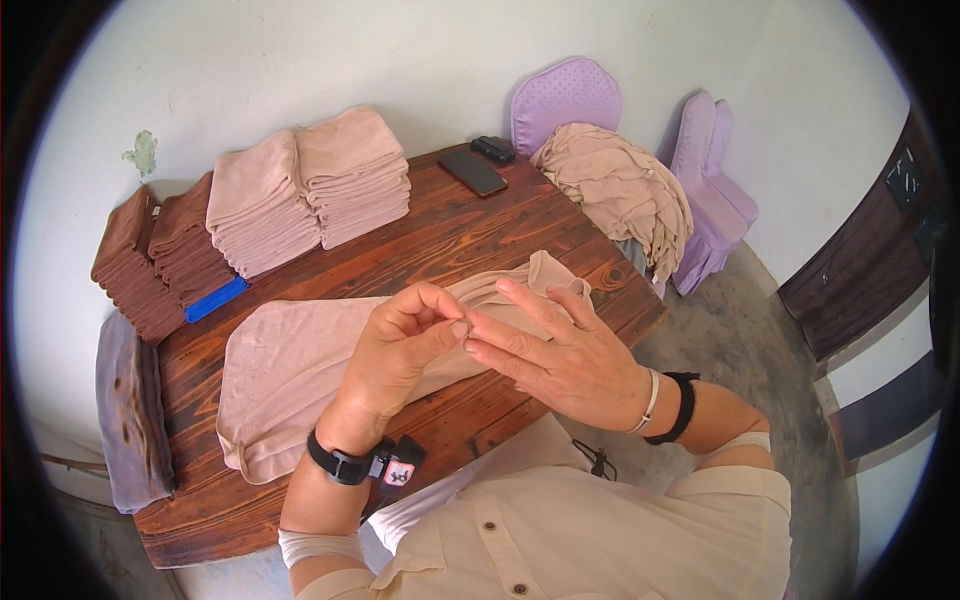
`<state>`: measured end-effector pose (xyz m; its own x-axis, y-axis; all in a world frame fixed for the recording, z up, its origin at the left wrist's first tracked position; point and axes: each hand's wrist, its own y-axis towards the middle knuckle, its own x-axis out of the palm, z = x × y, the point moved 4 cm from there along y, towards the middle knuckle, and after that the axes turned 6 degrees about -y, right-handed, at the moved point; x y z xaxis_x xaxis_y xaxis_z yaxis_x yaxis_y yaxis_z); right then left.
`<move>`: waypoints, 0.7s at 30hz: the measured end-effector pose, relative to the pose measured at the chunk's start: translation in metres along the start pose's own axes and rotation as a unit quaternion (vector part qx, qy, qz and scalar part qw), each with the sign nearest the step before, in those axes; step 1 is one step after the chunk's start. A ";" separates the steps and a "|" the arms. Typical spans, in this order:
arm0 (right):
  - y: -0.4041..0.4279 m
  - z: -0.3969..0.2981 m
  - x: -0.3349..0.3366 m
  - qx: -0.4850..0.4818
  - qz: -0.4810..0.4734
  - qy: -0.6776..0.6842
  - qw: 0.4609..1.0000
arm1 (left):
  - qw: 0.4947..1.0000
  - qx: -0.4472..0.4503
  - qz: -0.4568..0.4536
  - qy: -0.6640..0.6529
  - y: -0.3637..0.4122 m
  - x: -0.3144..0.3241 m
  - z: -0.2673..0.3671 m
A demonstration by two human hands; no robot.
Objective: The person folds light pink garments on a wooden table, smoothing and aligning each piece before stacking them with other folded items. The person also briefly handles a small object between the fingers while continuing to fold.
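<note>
My left hand [401,349] is raised over the table, its thumb and index finger pinched at a fingertip of my right hand [570,352]. Whether something tiny lies between them is too small to tell. The fingers of my right hand are spread, and no object shows in its palm. Beneath both hands a pinkish-beige cloth [292,360] lies lengthwise on the wooden table [360,281]. Its left part is spread nearly flat with some wrinkles; its right end is bunched, with a raised fold. My hands hide part of its middle.
Folded beige cloths [352,172] and folded brown cloths [135,262] stand in stacks along the wall, with a blue strip [217,298] beside them. A phone [472,172] and a black case [493,148] lie at the back. Heaped beige cloth [615,187] sits by purple-covered chairs [705,202].
</note>
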<state>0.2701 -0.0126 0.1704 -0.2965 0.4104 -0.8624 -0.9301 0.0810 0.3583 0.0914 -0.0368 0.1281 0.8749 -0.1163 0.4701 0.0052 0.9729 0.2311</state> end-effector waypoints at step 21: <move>0.002 0.001 0.006 0.013 -0.008 0.130 0.991 | 0.991 0.094 0.014 0.099 0.000 0.001 0.000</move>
<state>0.2663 -0.0086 0.1664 -0.3308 0.1608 -0.9299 -0.9301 0.1109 0.3501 0.0925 -0.0370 0.1287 0.9512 -0.0297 0.3072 -0.0950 0.9189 0.3828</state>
